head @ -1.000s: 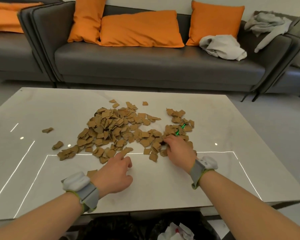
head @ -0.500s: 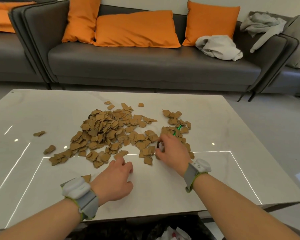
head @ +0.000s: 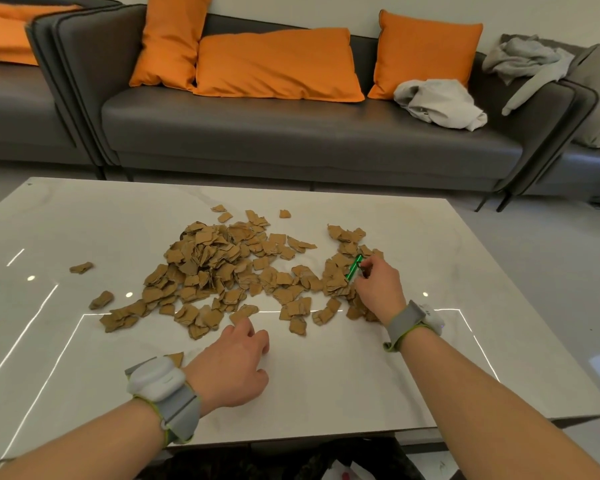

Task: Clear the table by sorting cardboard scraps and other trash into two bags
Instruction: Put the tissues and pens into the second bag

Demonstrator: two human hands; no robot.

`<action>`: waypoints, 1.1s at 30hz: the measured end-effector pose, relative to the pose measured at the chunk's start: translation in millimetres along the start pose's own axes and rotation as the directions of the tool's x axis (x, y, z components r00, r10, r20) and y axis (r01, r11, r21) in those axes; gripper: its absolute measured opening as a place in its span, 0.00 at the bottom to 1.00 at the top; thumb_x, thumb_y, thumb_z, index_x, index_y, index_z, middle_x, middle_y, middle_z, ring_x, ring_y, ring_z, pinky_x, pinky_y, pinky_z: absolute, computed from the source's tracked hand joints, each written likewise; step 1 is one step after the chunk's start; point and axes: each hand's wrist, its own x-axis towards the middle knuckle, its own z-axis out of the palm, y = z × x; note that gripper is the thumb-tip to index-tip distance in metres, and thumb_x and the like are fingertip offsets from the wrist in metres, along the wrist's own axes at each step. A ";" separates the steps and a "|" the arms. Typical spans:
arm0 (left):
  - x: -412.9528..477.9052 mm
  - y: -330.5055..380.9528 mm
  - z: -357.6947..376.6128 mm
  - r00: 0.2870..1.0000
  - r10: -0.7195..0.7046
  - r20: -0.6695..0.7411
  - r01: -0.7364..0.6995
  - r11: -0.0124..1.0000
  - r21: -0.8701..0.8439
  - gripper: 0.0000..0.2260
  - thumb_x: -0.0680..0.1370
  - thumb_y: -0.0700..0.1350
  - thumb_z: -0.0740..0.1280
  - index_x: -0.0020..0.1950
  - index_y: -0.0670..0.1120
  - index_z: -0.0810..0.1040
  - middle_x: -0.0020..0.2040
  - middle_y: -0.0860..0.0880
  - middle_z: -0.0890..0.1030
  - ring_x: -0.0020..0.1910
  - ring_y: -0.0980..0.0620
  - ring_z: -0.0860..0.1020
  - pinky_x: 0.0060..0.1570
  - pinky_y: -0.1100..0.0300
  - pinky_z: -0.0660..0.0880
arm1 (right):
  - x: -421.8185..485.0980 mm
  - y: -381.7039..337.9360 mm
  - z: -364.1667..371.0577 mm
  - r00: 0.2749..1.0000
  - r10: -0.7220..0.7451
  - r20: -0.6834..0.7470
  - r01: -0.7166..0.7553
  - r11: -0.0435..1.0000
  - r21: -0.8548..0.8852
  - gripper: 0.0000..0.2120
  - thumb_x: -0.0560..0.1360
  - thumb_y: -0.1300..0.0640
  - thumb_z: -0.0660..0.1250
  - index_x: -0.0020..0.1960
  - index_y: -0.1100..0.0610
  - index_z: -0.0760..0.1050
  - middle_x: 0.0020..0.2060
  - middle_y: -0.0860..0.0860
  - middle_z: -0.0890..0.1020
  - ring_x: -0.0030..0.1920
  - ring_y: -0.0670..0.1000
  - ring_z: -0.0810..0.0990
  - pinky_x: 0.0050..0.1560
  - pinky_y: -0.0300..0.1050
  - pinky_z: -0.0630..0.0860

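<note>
Care matters here: the right hand (head: pixel 378 292) pinches a green strip (head: pixel 354 267) among the cardboard scraps (head: pixel 205 265), right of the main heap. Lift it straight up so nothing clings. The left hand (head: pixel 234 365) rests curled on the near table (head: pixel 326 393); I cannot tell whether it holds anything.

**Open margins, crowded middle**

Bare along the table (head: pixel 482 341) at the near edge, far strip and right end. Blocked mid-table by the cardboard scraps (head: pixel 215 268), heaped highest left of centre, thinner rightward. Dotted at left with 2 stray scraps (head: pixel 81 267). Narrowed in front by the left hand (head: pixel 232 368), knuckles-up on the top, and by the right hand (head: pixel 378 289) among the right-side scraps, pinching a green stick (head: pixel 354 267).
</note>
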 end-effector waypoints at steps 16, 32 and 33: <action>-5.7 8.0 -1.1 0.998 -0.002 0.062 0.001 1.000 0.025 0.15 0.79 0.50 0.59 0.65 0.50 0.69 0.64 0.49 0.66 0.60 0.49 0.68 0.59 0.54 0.73 | 19.3 -40.6 20.6 0.995 0.015 0.101 0.032 0.892 -0.450 0.08 0.74 0.61 0.66 0.53 0.57 0.72 0.51 0.57 0.80 0.47 0.55 0.77 0.47 0.48 0.78; -21.8 16.0 -3.8 0.991 -0.031 0.127 0.019 0.995 0.094 0.18 0.79 0.50 0.59 0.68 0.47 0.69 0.66 0.47 0.66 0.62 0.46 0.70 0.59 0.51 0.74 | -20.6 -45.0 -46.6 0.991 0.023 0.133 -0.036 0.994 0.099 0.12 0.70 0.64 0.71 0.52 0.58 0.74 0.48 0.54 0.80 0.30 0.44 0.78 0.25 0.34 0.72; -22.5 15.7 -4.3 0.991 -0.033 0.130 0.021 0.995 0.099 0.18 0.79 0.50 0.59 0.68 0.47 0.69 0.66 0.46 0.66 0.62 0.45 0.70 0.59 0.51 0.74 | -26.8 -44.8 -52.5 0.983 0.026 0.180 -0.056 0.984 0.168 0.12 0.70 0.65 0.71 0.52 0.59 0.75 0.49 0.57 0.81 0.30 0.46 0.80 0.27 0.36 0.75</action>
